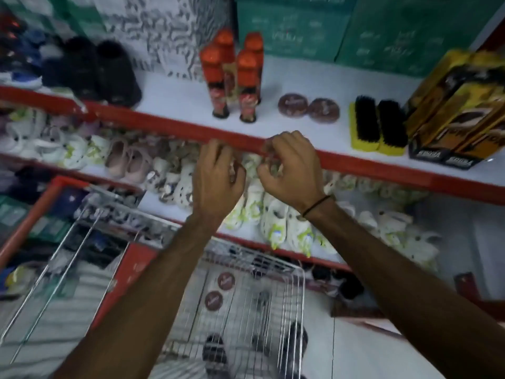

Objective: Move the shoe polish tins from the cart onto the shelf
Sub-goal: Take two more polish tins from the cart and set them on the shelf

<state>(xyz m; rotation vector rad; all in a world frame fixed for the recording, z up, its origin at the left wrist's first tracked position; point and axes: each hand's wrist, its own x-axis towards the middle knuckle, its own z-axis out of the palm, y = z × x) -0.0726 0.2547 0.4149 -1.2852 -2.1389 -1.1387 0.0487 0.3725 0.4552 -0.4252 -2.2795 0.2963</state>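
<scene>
At frame centre, my left hand (pixel 218 176) and right hand (pixel 289 170) hover with fingers loosely curled, empty; two tins (pixel 308 108) sit on the shelf (pixel 191 129) above.

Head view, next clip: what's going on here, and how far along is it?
A person is stocking a shop shelf from a wire cart. Two round shoe polish tins, one beside the other, already lie on the shelf between the orange-capped bottles and the brushes. Two more tins are in the cart. The left hand and right hand are in front of the shelf's red edge, fingers curled; motion blur hides whether either holds anything.
</scene>
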